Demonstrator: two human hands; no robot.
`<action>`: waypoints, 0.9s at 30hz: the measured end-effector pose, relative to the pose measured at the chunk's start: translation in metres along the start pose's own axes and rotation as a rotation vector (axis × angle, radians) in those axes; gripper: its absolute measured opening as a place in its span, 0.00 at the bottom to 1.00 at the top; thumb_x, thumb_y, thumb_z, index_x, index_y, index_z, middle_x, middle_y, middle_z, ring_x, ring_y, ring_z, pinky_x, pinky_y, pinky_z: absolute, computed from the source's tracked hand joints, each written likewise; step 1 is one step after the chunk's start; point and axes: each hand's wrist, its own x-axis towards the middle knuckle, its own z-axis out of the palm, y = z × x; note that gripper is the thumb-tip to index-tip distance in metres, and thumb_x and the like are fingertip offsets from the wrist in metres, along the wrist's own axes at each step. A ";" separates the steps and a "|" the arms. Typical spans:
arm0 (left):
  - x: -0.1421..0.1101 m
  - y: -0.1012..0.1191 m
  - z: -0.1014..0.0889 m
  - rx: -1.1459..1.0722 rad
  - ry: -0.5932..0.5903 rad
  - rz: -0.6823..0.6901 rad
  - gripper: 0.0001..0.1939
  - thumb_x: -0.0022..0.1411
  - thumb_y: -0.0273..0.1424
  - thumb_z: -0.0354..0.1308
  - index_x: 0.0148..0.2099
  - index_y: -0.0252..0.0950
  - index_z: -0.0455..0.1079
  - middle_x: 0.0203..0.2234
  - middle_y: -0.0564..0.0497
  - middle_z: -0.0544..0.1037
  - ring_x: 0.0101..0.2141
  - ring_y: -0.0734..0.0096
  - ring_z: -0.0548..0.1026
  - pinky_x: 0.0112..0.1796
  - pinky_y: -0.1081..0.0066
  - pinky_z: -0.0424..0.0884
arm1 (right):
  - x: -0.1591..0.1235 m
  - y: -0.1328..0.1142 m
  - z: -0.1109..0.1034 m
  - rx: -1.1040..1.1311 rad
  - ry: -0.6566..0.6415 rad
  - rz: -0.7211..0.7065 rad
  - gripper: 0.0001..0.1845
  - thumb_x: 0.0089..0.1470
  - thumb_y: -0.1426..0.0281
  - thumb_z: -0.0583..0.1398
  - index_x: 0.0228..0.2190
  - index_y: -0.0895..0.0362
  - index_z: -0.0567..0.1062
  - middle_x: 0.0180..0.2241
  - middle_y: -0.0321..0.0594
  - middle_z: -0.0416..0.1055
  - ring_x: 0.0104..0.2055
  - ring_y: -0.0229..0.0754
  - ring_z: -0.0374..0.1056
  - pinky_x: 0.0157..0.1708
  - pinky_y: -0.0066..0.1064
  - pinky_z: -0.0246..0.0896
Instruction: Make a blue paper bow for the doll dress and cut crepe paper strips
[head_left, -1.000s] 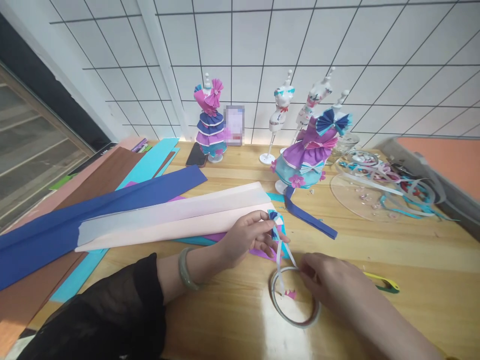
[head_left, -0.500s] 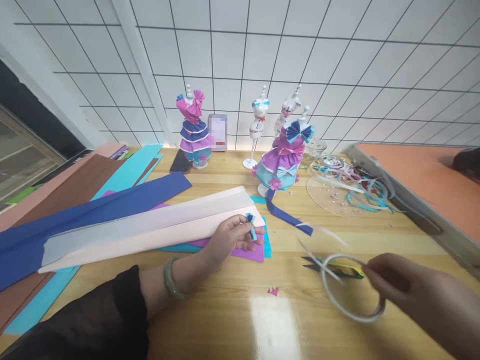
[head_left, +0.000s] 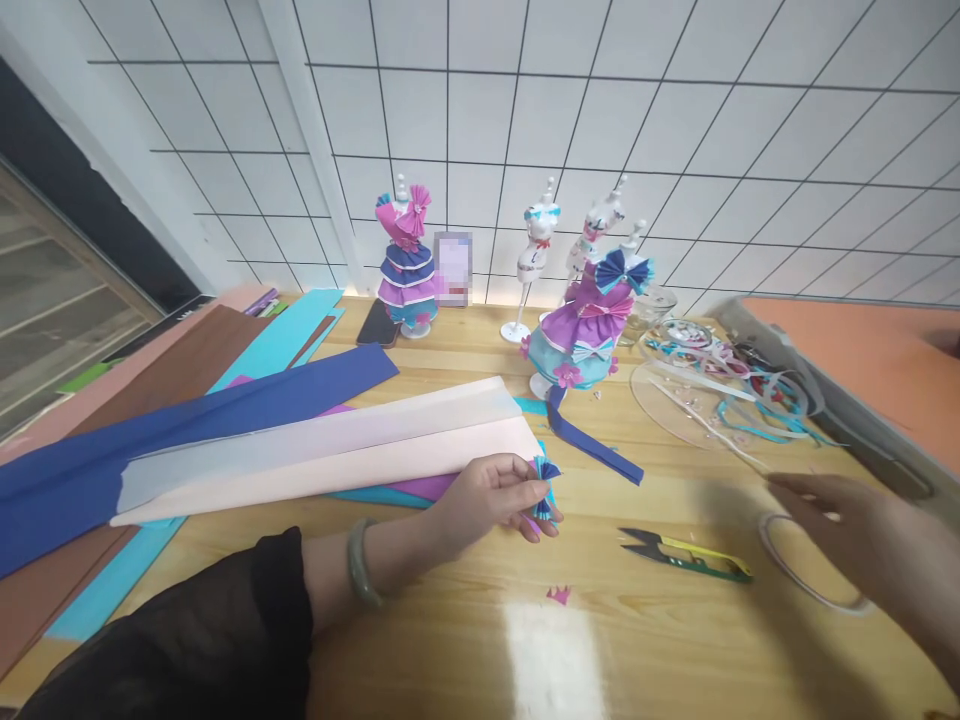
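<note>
My left hand (head_left: 499,495) is closed in a pinch around a small pleated blue bow (head_left: 547,468) with light-blue edges. Between the thumb and fingertips of my right hand (head_left: 847,520) is one end of a narrow white strip (head_left: 709,425), which stretches up and left over the clear round plate. A white ring-shaped roll (head_left: 776,555) shows just below that hand, partly covered by it; whether the strip joins it is hidden. Yellow and green thread snips (head_left: 686,555) lie on the table between the hands. Nearer me is a pink paper scrap (head_left: 559,596).
Long coloured paper strips (head_left: 322,440) spread across the left. At the back stand dressed mini mannequins (head_left: 407,270) (head_left: 585,325), a bare white one (head_left: 536,250) and a phone (head_left: 454,270). Ribbons heap on the clear plate (head_left: 660,405) beside a grey-edged orange mat (head_left: 892,370).
My right hand has moved right and up; the white roll it held hangs lower beneath it and a strip is pulled straight. The bow has turned and shows its pleats. The view has shifted slightly left.
</note>
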 end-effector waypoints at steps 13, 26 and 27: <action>-0.002 -0.001 -0.003 0.121 0.015 0.081 0.18 0.52 0.42 0.60 0.33 0.30 0.67 0.28 0.46 0.75 0.26 0.73 0.74 0.28 0.74 0.71 | -0.022 -0.172 0.063 0.911 -0.708 -0.026 0.13 0.44 0.56 0.62 0.29 0.52 0.78 0.25 0.37 0.73 0.28 0.38 0.67 0.31 0.29 0.63; 0.009 -0.006 -0.010 0.118 0.065 0.046 0.22 0.50 0.40 0.62 0.43 0.29 0.68 0.33 0.43 0.76 0.33 0.70 0.74 0.34 0.69 0.70 | -0.021 -0.151 0.076 0.868 -0.584 0.050 0.15 0.42 0.55 0.63 0.25 0.54 0.77 0.25 0.39 0.74 0.28 0.38 0.68 0.30 0.28 0.64; 0.009 -0.005 -0.010 0.136 0.067 0.068 0.22 0.50 0.40 0.62 0.43 0.29 0.68 0.33 0.44 0.76 0.33 0.70 0.74 0.35 0.69 0.70 | -0.021 -0.150 0.076 0.865 -0.570 0.055 0.16 0.41 0.54 0.63 0.25 0.54 0.77 0.24 0.39 0.74 0.27 0.38 0.68 0.29 0.29 0.64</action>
